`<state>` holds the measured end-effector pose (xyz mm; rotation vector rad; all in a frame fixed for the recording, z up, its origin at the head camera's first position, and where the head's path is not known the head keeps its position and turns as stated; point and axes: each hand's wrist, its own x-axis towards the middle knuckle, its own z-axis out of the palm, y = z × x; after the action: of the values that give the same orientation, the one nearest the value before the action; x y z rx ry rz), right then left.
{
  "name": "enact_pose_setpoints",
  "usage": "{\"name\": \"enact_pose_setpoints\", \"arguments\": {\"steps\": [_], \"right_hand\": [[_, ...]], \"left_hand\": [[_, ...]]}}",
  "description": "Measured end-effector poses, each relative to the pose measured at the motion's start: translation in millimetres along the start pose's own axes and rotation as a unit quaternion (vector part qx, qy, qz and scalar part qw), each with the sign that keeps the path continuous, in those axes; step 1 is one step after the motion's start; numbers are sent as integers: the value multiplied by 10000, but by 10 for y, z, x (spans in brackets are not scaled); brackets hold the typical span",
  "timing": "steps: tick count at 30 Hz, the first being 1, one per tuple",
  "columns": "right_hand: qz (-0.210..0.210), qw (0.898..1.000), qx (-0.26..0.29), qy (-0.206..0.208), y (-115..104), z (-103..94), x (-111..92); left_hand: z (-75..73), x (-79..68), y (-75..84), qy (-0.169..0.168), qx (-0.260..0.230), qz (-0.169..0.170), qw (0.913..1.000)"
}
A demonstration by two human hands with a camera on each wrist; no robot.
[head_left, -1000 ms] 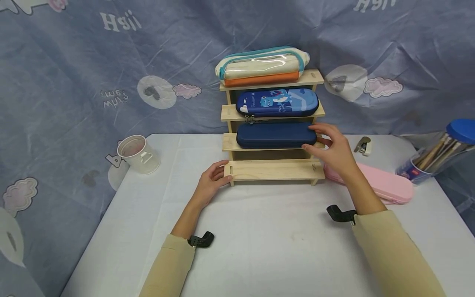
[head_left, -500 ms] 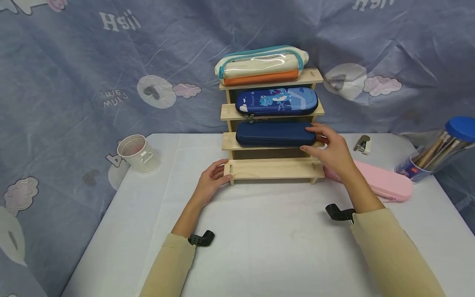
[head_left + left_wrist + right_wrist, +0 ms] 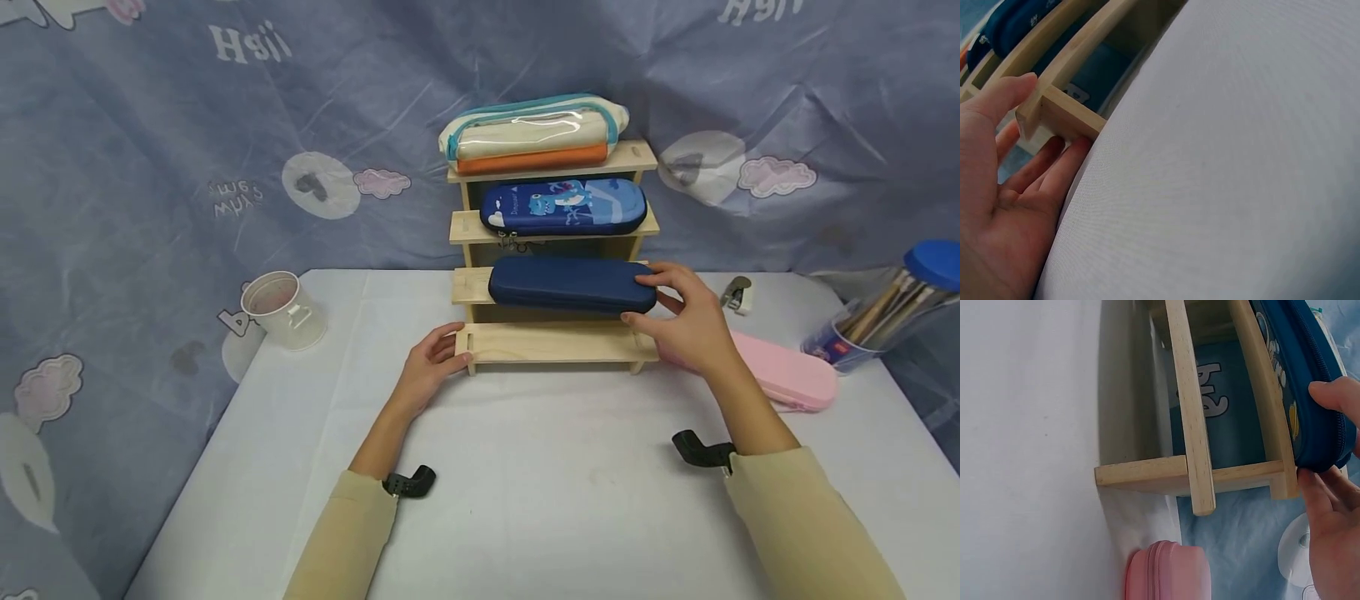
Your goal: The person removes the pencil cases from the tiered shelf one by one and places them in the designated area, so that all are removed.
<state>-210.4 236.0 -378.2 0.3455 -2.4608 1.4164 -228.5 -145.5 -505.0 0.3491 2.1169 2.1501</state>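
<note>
A four-tier wooden shelf [image 3: 555,343] stands at the back of the table. My right hand [image 3: 693,321] pinches the right end of a plain navy pencil case [image 3: 568,282], thumb on the near side; the case overlaps the second tier from the bottom in the head view. In the right wrist view, a zip [image 3: 1310,340] runs along its side. With thumb and fingers, my left hand [image 3: 429,371] grips the left end of the bottom tier. Above sit a blue dinosaur pencil case [image 3: 566,207] and a cream pencil pouch [image 3: 536,137] with teal and orange trim.
A pink pencil case [image 3: 787,373] lies right of the shelf, with a small stapler [image 3: 738,295] behind it. Farther right, a blue-lidded container [image 3: 862,329] of brushes leans. A white metal bucket [image 3: 288,315] stands at the left against the patterned cloth [image 3: 150,208].
My right hand has drawn the navy pencil case forward and slightly right, and its right end now reaches past the tier's end. My left hand has stayed on the shelf.
</note>
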Motion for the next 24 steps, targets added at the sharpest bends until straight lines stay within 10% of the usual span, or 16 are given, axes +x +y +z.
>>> {"name": "enact_pose_setpoints", "arguments": {"steps": [24], "right_hand": [[26, 9985, -408, 357, 285, -274, -372]], "left_hand": [[-14, 14, 66, -126, -46, -185, 9997]]}}
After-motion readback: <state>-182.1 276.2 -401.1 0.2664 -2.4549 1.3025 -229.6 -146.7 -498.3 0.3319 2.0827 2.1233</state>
